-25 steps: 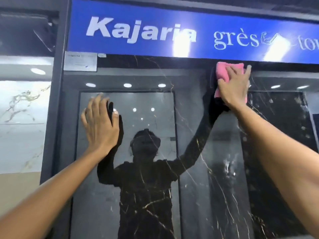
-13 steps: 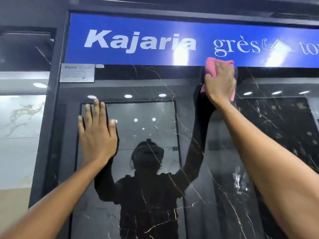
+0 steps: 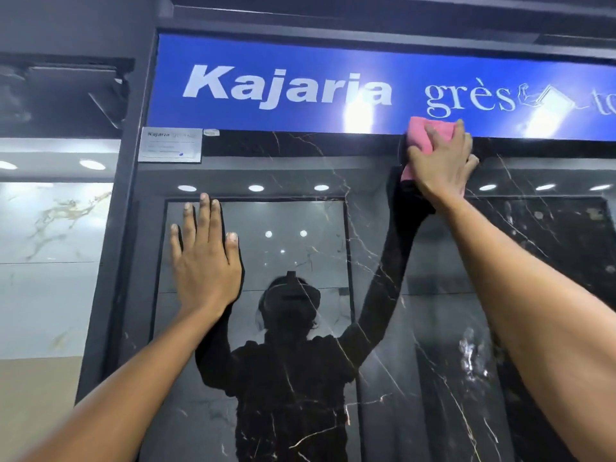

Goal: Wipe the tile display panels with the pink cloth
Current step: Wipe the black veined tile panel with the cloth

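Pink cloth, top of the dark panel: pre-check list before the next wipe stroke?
1. Pink cloth under the right hand: ok, fingers pressing it down.
2. Cloth against the dark marble panel: ok, at its top edge, just overlapping the blue sign.
3. Left hand bracing flat on the panel: ok, fingers straight.
4. Stroke path clear: ok, the white label sits far left.
5. Panel clean: cannot tell, reflections mask it.
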`<action>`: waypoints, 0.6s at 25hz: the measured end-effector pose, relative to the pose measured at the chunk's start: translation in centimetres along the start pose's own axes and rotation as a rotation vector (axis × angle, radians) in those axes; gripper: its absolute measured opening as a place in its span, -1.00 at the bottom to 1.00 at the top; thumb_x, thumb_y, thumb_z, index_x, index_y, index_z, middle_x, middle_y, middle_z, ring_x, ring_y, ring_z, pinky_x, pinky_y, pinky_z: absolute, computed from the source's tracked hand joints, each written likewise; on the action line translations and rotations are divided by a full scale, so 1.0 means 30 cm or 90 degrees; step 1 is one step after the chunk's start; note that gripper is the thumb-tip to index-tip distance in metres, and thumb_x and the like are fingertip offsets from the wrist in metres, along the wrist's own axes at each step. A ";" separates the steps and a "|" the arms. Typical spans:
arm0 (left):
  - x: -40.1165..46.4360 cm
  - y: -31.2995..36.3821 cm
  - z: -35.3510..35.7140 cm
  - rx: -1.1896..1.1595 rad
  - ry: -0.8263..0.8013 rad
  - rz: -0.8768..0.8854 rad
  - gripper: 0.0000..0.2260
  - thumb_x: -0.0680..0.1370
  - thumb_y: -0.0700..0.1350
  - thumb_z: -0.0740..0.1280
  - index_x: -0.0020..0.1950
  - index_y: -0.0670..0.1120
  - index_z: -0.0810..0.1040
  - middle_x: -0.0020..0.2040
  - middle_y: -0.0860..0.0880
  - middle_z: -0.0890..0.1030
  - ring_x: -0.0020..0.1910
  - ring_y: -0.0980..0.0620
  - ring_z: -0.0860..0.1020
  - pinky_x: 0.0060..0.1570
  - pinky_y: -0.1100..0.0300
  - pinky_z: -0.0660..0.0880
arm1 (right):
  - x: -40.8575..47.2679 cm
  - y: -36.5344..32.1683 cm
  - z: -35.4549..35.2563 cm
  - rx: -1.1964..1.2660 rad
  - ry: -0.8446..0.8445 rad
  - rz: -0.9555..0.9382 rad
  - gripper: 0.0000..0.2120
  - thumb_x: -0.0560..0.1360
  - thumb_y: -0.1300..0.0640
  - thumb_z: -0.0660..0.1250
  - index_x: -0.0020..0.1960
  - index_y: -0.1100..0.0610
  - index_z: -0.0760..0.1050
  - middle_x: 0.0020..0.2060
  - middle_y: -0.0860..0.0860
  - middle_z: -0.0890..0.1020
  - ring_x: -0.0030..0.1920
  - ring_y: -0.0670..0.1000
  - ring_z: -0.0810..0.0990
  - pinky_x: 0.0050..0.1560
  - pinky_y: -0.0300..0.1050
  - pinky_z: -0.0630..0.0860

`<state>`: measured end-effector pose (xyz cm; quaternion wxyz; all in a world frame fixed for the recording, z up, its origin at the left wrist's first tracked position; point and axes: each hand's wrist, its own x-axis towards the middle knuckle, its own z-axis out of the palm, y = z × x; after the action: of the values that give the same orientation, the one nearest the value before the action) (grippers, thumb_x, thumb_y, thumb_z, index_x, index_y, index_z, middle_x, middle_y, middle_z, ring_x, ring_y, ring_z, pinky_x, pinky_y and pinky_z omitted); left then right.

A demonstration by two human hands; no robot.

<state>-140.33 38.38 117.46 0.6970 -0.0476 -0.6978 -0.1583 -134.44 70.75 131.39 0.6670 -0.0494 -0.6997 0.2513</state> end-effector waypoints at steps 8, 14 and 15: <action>0.006 -0.009 -0.001 -0.014 -0.004 0.006 -0.50 0.68 -0.07 0.09 0.60 -0.11 0.04 0.60 0.00 -0.01 0.58 -0.04 -0.05 0.52 -0.03 -0.16 | -0.342 -0.046 0.122 -0.070 -0.266 -0.858 -0.40 0.39 -0.09 0.19 0.42 0.00 0.41 0.51 0.09 0.23 0.52 0.12 0.16 0.49 -0.04 -0.01; 0.009 -0.009 -0.014 -0.031 -0.013 0.011 -0.45 0.62 0.03 0.05 0.59 -0.12 0.09 0.60 -0.04 0.05 0.58 -0.07 -0.02 0.51 -0.01 -0.18 | -0.183 0.019 0.057 -0.029 -0.083 -0.397 -0.29 0.32 -0.15 0.04 0.44 -0.02 0.38 0.52 0.02 0.23 0.53 0.16 0.14 0.47 0.19 0.12; 0.015 -0.014 -0.024 -0.063 -0.023 0.017 -0.43 0.59 0.05 0.07 0.58 -0.13 0.13 0.59 -0.05 0.08 0.58 -0.07 0.00 0.50 0.00 -0.17 | -0.333 0.016 0.094 0.005 -0.113 -0.485 -0.35 0.35 -0.07 0.09 0.43 0.00 0.41 0.50 0.02 0.28 0.51 0.19 0.17 0.48 0.18 0.09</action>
<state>-139.77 37.71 117.81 0.6833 -0.0939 -0.7007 -0.1825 -136.23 66.32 122.16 0.6499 0.2386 -0.7216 -0.0084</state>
